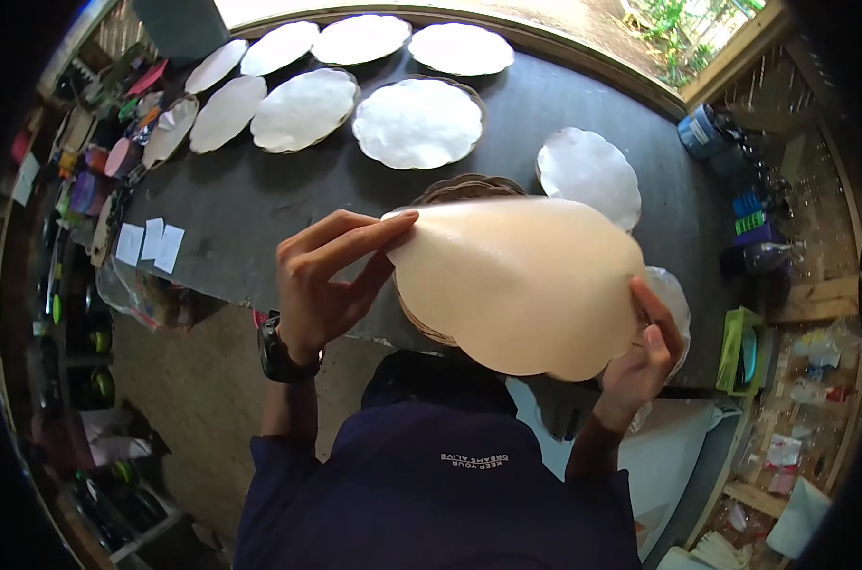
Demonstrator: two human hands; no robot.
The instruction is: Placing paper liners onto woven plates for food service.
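Observation:
Both hands hold a cream scalloped paper sheet (523,292) over the table, close in front of my chest. My left hand (331,274), with a black watch on its wrist, pinches the sheet's upper left edge between thumb and fingers. At its right edge my right hand (648,349) grips with the fingers. Beneath the sheet, a brown woven scalloped plate or mat (473,187) shows along the back and lower left; the rest of it is hidden. Just beyond lies a white scalloped piece (589,174). Another white piece (673,313) is partly covered by my right hand.
Rows of white scalloped pieces (418,125), some on woven bases, lie across the back of the dark table (516,100). Small paper slips (149,244) rest at its left. Cluttered shelves (89,164) stand left; a blue container (701,132) and green basket (741,349) are right.

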